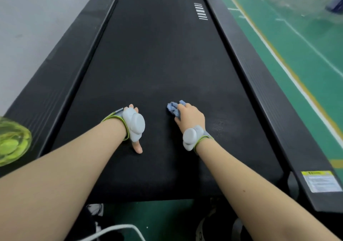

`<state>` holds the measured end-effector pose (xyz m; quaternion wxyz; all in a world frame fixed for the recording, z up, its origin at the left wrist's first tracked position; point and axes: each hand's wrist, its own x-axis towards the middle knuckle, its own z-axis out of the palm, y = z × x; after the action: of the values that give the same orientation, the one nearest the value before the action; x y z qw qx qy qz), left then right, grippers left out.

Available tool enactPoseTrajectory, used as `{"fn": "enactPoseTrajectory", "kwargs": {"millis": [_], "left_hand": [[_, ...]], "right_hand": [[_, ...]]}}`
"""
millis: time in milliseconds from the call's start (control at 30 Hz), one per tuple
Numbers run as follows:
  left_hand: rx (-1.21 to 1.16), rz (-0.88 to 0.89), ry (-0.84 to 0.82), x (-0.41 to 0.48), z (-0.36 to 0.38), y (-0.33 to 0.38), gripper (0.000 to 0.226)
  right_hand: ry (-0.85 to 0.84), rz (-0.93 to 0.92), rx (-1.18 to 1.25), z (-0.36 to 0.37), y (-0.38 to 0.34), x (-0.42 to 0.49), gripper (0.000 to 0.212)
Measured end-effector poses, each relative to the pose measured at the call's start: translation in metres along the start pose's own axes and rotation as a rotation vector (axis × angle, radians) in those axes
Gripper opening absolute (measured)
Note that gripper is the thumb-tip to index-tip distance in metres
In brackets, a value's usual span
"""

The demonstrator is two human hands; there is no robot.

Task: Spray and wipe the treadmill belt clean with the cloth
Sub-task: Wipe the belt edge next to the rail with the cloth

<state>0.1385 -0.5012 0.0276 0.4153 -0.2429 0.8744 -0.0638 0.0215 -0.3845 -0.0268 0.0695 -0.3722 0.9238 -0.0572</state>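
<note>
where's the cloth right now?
Head view: blue cloth gripped in the right hand, on the treadmill belt near its close end, right of centre.

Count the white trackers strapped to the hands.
2. One tracker covers the back of the left hand; the other sits at the wrist of the right hand gripping the cloth. None appears hidden.

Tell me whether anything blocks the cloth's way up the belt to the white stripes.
Nothing visible does. The right hand grips the cloth on the belt; the left hand rests beside it, not ahead. Nothing lies before the white stripes.
</note>
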Motion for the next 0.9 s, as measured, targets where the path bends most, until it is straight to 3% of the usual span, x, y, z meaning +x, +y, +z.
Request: {"fn": "enactPoseTrajectory", "kwargs": {"millis": [67,267,400,500,667,800,900], "left_hand": [[-0.081,-0.012,0.029,0.001,-0.003,0.004,0.105],[0.019,0.002,-0.002,-0.001,-0.002,0.007,0.117],[-0.096,0.005,0.032,0.018,0.01,-0.014,0.139],[-0.164,0.053,0.057,0.019,0.019,-0.032,0.135],[-0.18,0.054,0.003,0.001,0.032,-0.056,0.127],[-0.194,0.051,0.015,-0.005,0.035,-0.059,0.126],[-0.185,0.062,0.037,-0.01,0.033,-0.057,0.124]], "right_hand": [[0.024,0.131,-0.017,-0.006,0.043,-0.006,0.04],[0.059,0.564,-0.083,-0.028,0.155,-0.048,0.042],[0.034,0.658,-0.105,-0.028,0.165,-0.062,0.036],[0.078,0.72,-0.018,-0.026,0.145,-0.068,0.034],[0.097,0.578,0.061,-0.013,0.053,-0.077,0.032],[0.021,0.21,0.083,0.007,-0.047,-0.081,0.033],[-0.059,0.022,0.084,0.012,-0.076,-0.088,0.037]]}}
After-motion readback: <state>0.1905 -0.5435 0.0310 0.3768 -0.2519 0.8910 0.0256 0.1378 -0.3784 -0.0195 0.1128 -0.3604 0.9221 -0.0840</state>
